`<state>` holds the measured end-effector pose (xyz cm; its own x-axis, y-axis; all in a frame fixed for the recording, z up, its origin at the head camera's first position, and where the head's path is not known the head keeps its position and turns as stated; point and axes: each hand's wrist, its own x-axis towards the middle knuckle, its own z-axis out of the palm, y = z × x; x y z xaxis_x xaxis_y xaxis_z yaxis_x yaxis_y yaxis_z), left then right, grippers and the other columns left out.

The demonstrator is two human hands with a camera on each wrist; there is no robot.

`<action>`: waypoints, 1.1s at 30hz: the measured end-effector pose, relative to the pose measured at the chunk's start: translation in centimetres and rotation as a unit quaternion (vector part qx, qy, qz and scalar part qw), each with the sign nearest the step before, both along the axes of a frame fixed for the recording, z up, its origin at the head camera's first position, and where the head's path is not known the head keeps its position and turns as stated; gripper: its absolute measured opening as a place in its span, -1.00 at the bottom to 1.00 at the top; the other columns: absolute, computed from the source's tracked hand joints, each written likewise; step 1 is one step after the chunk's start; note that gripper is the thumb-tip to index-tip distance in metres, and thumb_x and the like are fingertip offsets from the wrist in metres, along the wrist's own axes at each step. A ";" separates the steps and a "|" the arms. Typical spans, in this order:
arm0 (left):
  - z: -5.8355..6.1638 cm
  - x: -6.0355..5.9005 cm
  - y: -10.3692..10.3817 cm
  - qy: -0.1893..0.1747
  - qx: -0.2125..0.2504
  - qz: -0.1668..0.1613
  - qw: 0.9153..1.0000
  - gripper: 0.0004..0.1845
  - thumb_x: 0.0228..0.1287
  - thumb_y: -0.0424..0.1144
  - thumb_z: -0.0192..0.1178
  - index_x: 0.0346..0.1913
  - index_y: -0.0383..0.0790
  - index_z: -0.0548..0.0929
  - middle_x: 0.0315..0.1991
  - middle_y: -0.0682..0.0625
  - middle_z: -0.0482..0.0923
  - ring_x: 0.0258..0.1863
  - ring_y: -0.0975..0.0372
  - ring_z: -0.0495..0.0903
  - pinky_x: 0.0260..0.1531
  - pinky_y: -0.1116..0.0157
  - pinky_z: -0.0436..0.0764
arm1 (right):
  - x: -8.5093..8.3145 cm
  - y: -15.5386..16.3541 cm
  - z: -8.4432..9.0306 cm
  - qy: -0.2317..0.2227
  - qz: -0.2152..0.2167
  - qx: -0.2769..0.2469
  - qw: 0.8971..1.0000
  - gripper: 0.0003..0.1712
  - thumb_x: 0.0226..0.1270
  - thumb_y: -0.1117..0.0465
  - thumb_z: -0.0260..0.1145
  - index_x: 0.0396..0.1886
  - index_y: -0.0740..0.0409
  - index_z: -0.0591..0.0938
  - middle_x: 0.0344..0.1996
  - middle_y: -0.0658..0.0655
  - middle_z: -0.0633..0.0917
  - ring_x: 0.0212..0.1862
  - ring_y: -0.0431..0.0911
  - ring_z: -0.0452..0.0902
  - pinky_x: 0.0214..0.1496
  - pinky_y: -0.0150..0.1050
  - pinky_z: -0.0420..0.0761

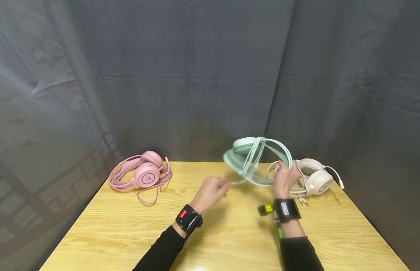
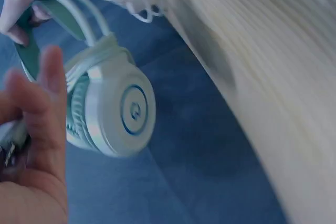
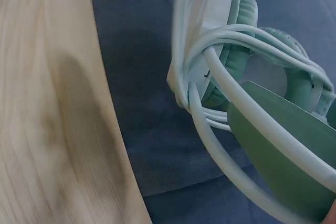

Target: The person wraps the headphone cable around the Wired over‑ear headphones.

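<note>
Item 1: mint-green headset (image 1: 255,160), held above the far half of the wooden surface (image 1: 230,233), its cable (image 1: 252,158) wound in several loops over the ear cups (wrist views confirm the wraps).
My right hand (image 1: 284,180) grips its headband, fingers curled round it.
My left hand (image 1: 210,192) pinches the loose cable end, which runs taut toward the ear cups.
Item 2: pink headset (image 1: 143,173), lying at the surface's far left corner, cord bundled around it.
Item 3: white headset (image 1: 315,178), lying just behind my right hand, at the far right.
Backdrop: grey cloth (image 1: 196,75).
</note>
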<state>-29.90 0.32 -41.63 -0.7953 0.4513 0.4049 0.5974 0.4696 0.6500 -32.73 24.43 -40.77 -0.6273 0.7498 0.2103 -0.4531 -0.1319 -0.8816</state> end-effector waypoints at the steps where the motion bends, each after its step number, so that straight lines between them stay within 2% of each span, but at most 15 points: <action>1: 0.1 -0.1 0.1 -0.024 0.038 0.005 0.999 -0.82 0.37 -0.29 0.16 -0.15 -0.25 0.74 -0.50 -0.06 0.70 -0.68 0.32 0.59 -0.75 0.42 0.54 | 0.0 -0.1 -0.1 -0.003 -0.011 0.026 1.000 -0.81 0.22 0.42 0.20 -0.30 0.06 0.61 -0.62 -0.22 0.51 -0.55 -0.33 0.39 -0.45 -0.49 0.42; 3: 0.1 -0.2 0.4 -0.056 0.099 0.021 0.993 -0.81 0.36 -0.25 0.17 -0.19 -0.24 0.75 -0.49 -0.09 0.72 -0.66 0.27 0.63 -0.71 0.33 0.61 | -0.1 -0.4 -0.2 -0.006 -0.030 0.085 0.996 -0.80 0.19 0.43 0.23 -0.32 0.04 0.60 -0.52 -0.24 0.56 -0.41 -0.30 0.44 -0.26 -0.47 0.45; 4: 0.1 -0.3 0.5 -0.077 0.134 0.026 0.988 -0.82 0.35 -0.24 0.19 -0.20 -0.25 0.75 -0.48 -0.12 0.72 -0.65 0.22 0.65 -0.66 0.27 0.65 | 0.0 -0.7 -0.3 -0.003 -0.036 0.111 0.993 -0.81 0.17 0.44 0.24 -0.33 0.05 0.60 -0.48 -0.24 0.57 -0.37 -0.29 0.44 -0.21 -0.47 0.45; 7: -0.1 -0.6 0.6 -0.121 0.202 0.039 0.971 -0.81 0.33 -0.24 0.22 -0.22 -0.30 0.75 -0.46 -0.14 0.73 -0.56 0.19 0.71 -0.47 0.16 0.73 | 0.0 -1.3 -0.6 0.015 -0.056 0.170 0.984 -0.88 0.10 0.45 0.29 -0.44 0.17 0.56 -0.57 -0.23 0.51 -0.46 -0.27 0.38 -0.32 -0.41 0.40; 11: -0.4 -1.0 0.6 -0.179 0.271 0.037 0.945 -0.78 0.33 -0.28 0.21 -0.13 -0.41 0.70 -0.40 -0.20 0.73 -0.43 0.07 0.76 -0.28 0.20 0.74 | 0.1 -1.7 -0.8 0.041 -0.093 0.241 0.965 -0.86 -0.01 0.46 0.32 -0.52 0.29 0.49 -0.65 -0.23 0.41 -0.54 -0.31 0.27 -0.41 -0.42 0.29; 15: -0.3 -1.2 0.5 -0.243 0.335 0.028 0.910 -0.72 0.33 -0.31 0.21 -0.05 -0.49 0.64 -0.31 -0.30 0.72 -0.33 -0.01 0.77 -0.16 0.23 0.72 | 0.2 -2.2 -1.0 0.065 -0.100 0.306 0.945 -0.82 -0.08 0.46 0.33 -0.53 0.34 0.46 -0.68 -0.15 0.38 -0.56 -0.31 0.24 -0.45 -0.41 0.25; 19: 0.0 -1.4 0.3 -0.301 0.390 0.027 0.870 -0.67 0.33 -0.31 0.20 0.02 -0.53 0.59 -0.23 -0.32 0.71 -0.28 0.05 0.77 -0.10 0.18 0.71 | 0.4 -3.0 -1.5 0.081 -0.080 0.358 0.927 -0.80 -0.14 0.39 0.32 -0.49 0.31 0.48 -0.68 0.01 0.47 -0.55 -0.29 0.30 -0.42 -0.37 0.29; 22: 0.1 -1.6 0.1 -0.332 0.423 0.025 0.843 -0.66 0.37 -0.31 0.16 0.06 -0.53 0.55 -0.16 -0.33 0.69 -0.21 0.07 0.76 -0.05 0.18 0.69 | 0.5 -3.6 -1.9 0.097 -0.071 0.410 0.904 -0.77 -0.24 0.36 0.29 -0.47 0.28 0.48 -0.69 0.12 0.51 -0.58 -0.21 0.34 -0.45 -0.32 0.34; 26: 0.0 -1.8 -0.3 -0.351 0.449 0.018 0.822 -0.65 0.43 -0.29 0.07 0.13 -0.49 0.51 -0.02 -0.36 0.64 -0.06 0.04 0.73 0.03 0.19 0.65 | 0.5 -4.0 -2.5 0.131 -0.050 0.474 0.869 -0.69 -0.35 0.37 0.27 -0.44 0.29 0.50 -0.69 0.21 0.57 -0.64 -0.05 0.41 -0.56 -0.27 0.40; 28: 0.0 -1.9 -0.5 -0.353 0.460 0.012 0.814 -0.63 0.46 -0.29 0.02 0.18 -0.48 0.47 0.05 -0.38 0.60 0.01 0.01 0.69 0.07 0.18 0.64 | 0.5 -4.1 -2.8 0.145 -0.031 0.498 0.855 -0.65 -0.36 0.39 0.31 -0.40 0.30 0.51 -0.64 0.24 0.62 -0.62 0.01 0.48 -0.58 -0.24 0.46; 30: -0.1 -2.1 -0.7 -0.365 0.478 0.011 0.799 -0.62 0.47 -0.30 -0.01 0.22 -0.47 0.45 0.10 -0.39 0.57 0.07 -0.02 0.66 0.09 0.18 0.62 | 0.6 -4.1 -2.9 0.155 -0.008 0.520 0.840 -0.63 -0.36 0.42 0.36 -0.40 0.29 0.51 -0.60 0.24 0.64 -0.60 0.03 0.51 -0.56 -0.21 0.49; 33: -0.1 -2.4 -1.0 -0.376 0.499 0.007 0.781 -0.59 0.49 -0.32 -0.06 0.27 -0.48 0.40 0.15 -0.42 0.52 0.12 -0.06 0.62 0.13 0.15 0.60 | 0.7 -4.1 -3.1 0.157 0.031 0.557 0.815 -0.60 -0.38 0.49 0.42 -0.43 0.23 0.49 -0.56 0.17 0.61 -0.53 -0.04 0.49 -0.50 -0.21 0.52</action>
